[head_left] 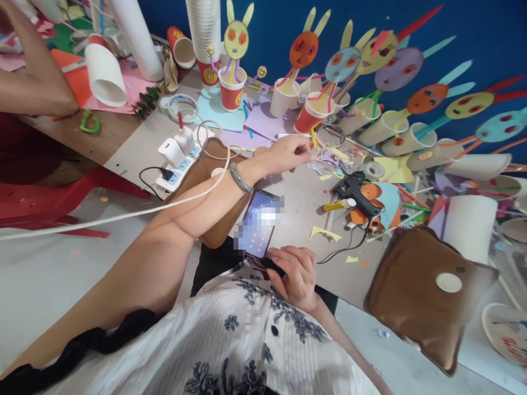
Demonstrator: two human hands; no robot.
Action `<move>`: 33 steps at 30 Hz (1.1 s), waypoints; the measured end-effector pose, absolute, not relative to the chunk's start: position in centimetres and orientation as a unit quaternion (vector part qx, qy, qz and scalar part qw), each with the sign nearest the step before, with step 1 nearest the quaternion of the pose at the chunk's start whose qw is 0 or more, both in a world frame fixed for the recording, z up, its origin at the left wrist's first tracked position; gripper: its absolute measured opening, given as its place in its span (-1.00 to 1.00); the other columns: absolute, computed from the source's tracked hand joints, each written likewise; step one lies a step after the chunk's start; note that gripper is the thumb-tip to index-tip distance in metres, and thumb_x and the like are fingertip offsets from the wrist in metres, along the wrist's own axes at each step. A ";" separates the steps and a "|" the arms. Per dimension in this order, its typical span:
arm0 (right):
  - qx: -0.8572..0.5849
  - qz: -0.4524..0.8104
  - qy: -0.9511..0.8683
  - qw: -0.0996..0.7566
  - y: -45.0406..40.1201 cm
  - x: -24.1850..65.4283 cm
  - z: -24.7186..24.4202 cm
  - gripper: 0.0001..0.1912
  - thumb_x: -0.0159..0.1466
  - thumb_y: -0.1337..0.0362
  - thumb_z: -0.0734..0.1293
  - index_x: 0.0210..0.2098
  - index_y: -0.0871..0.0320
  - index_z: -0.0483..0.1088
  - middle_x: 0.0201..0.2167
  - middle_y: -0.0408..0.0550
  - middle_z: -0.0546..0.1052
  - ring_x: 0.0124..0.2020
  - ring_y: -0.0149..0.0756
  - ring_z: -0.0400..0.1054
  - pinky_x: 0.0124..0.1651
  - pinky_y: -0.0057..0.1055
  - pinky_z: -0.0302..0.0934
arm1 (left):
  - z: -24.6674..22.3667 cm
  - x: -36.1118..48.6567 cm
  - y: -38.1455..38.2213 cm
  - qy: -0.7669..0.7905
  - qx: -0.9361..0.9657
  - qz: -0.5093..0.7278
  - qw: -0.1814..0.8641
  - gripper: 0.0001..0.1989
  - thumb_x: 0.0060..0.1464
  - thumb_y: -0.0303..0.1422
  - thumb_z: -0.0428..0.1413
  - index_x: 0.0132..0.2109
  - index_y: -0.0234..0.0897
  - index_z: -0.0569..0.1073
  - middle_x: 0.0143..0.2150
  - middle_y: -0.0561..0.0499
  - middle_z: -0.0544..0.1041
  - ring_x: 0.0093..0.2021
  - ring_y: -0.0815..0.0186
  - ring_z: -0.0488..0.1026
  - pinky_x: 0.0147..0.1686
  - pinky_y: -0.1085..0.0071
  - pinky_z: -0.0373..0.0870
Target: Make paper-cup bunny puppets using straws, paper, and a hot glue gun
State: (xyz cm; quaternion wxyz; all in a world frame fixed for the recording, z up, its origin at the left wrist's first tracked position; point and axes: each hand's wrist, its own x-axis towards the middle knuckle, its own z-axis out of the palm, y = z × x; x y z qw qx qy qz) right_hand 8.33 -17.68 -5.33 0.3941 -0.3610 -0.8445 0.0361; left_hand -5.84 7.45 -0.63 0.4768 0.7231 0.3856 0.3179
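My left hand (290, 153) reaches forward over the table, a green bangle (241, 178) on its wrist. Its fingers are curled beside the paper scraps (329, 162) and a small yellow piece; whatever may be in them is hidden. Under that forearm lies a phone (267, 206) with a lit screen, partly pixelated. My right hand (295, 270) rests at the table's near edge, loosely bent with fingers apart. Its fingertips are at the phone's lower right corner; I cannot tell if they touch it. A black glue gun (358, 195) lies right of both hands.
Paper-cup figures with rabbit-eared faces (236, 41) line the back wall. At left stand a power strip (179, 174) with chargers and a stack of cups (205, 27). A white cable (123, 219) crosses my forearm. A brown cushion (415, 291) lies right. Another person's arm (33, 71) shows upper left.
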 end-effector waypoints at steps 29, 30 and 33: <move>-0.336 0.043 -0.906 0.252 -16.9 5.8 -5.5 -0.46 0.39 -0.26 0.22 0.00 0.08 0.37 0.22 0.16 0.54 0.35 -0.02 0.24 0.40 0.06 -0.03 | -0.4 -5.9 7.2 0.378 0.735 0.296 0.479 -0.65 0.30 -0.27 0.19 -0.44 -0.30 0.38 -0.49 0.08 0.43 -0.48 0.54 0.37 -0.36 0.49 0.31; -0.335 0.045 -0.910 0.240 -16.8 5.6 -5.4 -0.43 0.38 -0.27 0.22 0.01 0.09 0.38 0.23 0.16 0.53 0.36 -0.02 0.23 0.41 0.07 -0.05 | -0.4 -5.9 7.2 0.379 0.734 0.296 0.479 -0.65 0.30 -0.28 0.18 -0.45 -0.30 0.38 -0.50 0.08 0.43 -0.47 0.54 0.37 -0.36 0.49 0.31; -0.339 0.045 -0.914 0.220 -16.4 5.2 -5.4 -0.37 0.36 -0.30 0.23 0.03 0.12 0.40 0.25 0.18 0.51 0.36 0.01 0.22 0.45 0.11 -0.10 | -0.4 -5.9 7.1 0.379 0.733 0.295 0.481 -0.67 0.31 -0.29 0.16 -0.44 -0.30 0.39 -0.49 0.08 0.43 -0.48 0.54 0.37 -0.36 0.49 0.32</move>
